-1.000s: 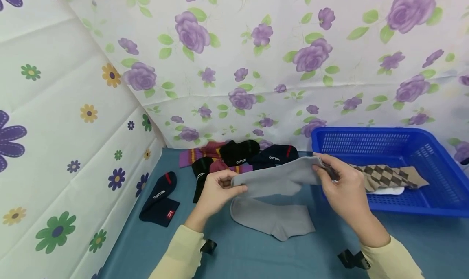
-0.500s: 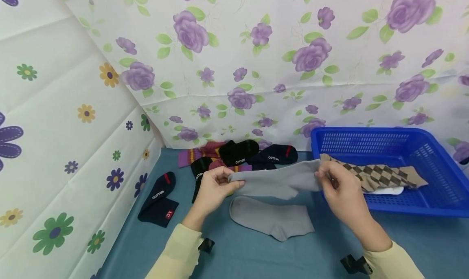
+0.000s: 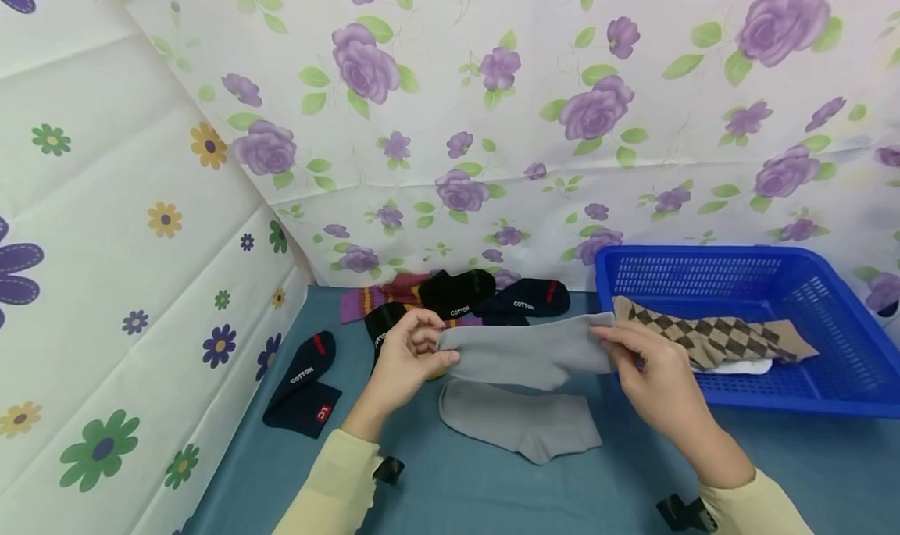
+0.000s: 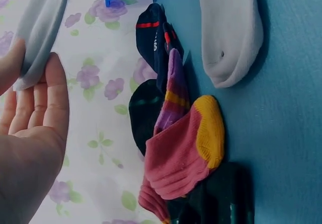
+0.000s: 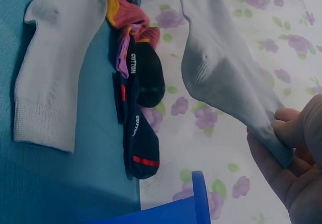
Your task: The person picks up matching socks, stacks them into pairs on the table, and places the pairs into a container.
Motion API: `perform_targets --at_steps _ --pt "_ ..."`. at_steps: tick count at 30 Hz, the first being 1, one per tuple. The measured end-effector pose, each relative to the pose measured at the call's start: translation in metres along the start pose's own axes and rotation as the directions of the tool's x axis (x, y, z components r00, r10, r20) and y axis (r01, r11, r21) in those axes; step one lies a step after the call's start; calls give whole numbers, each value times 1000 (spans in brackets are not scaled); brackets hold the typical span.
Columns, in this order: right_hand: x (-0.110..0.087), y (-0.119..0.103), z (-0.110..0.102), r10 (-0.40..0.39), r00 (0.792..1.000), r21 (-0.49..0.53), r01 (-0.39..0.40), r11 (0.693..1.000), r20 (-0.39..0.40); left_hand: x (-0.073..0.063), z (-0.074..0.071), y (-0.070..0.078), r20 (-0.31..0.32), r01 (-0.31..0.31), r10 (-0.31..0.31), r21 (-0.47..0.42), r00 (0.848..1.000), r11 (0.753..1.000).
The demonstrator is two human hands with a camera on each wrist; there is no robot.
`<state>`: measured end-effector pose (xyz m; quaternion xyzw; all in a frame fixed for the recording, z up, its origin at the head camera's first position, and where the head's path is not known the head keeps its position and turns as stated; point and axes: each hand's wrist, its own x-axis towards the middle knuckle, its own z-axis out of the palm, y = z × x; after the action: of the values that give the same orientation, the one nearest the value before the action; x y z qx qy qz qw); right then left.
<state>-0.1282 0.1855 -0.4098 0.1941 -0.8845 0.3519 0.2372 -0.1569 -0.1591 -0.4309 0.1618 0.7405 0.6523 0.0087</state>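
Observation:
A grey sock (image 3: 520, 355) is stretched sideways in the air between both hands. My left hand (image 3: 402, 359) pinches its toe end between thumb and fingers, also visible in the left wrist view. At the cuff end, my right hand (image 3: 654, 371) pinches the fabric, and the right wrist view shows thumb and fingers on that cuff. A second grey sock (image 3: 520, 422) lies flat on the blue-green table just below the held one, its toe to the left and its cuff to the right.
A blue plastic basket (image 3: 837, 394) stands at the right, with an argyle sock (image 3: 731, 336) and something white (image 3: 738, 367) inside. Black, navy and striped socks (image 3: 457, 293) pile up against the flowered backdrop. One navy sock pair (image 3: 302, 386) lies at the left.
The held grey sock has come down slightly and now hangs flatter. My right hand has shifted its grip at the cuff; my left hand has moved slightly left.

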Motion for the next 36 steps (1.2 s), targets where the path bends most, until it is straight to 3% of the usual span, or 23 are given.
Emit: perform_targets --at_steps 5,12,23,28,32,36 --pt "-1 1 3 13 999 8 -13 1000 -31 -1 2 1 -53 -93 92 -23 994 995" --pt "-5 3 7 26 998 15 -25 1000 -49 -2 11 23 -91 -139 147 83 985 987" --pt "-14 0 12 62 998 -2 -62 998 -29 -6 14 31 -137 -64 90 180 987 982" --pt "-19 -2 14 88 996 -11 -88 996 7 -8 15 31 -129 17 12 220 992 975" --pt "-23 -4 15 116 993 -41 -114 993 39 -8 14 19 -143 75 -40 249 989 966" --pt "-24 -6 19 149 987 -50 -146 988 56 -9 9 5 -163 68 -16 323 987 944"
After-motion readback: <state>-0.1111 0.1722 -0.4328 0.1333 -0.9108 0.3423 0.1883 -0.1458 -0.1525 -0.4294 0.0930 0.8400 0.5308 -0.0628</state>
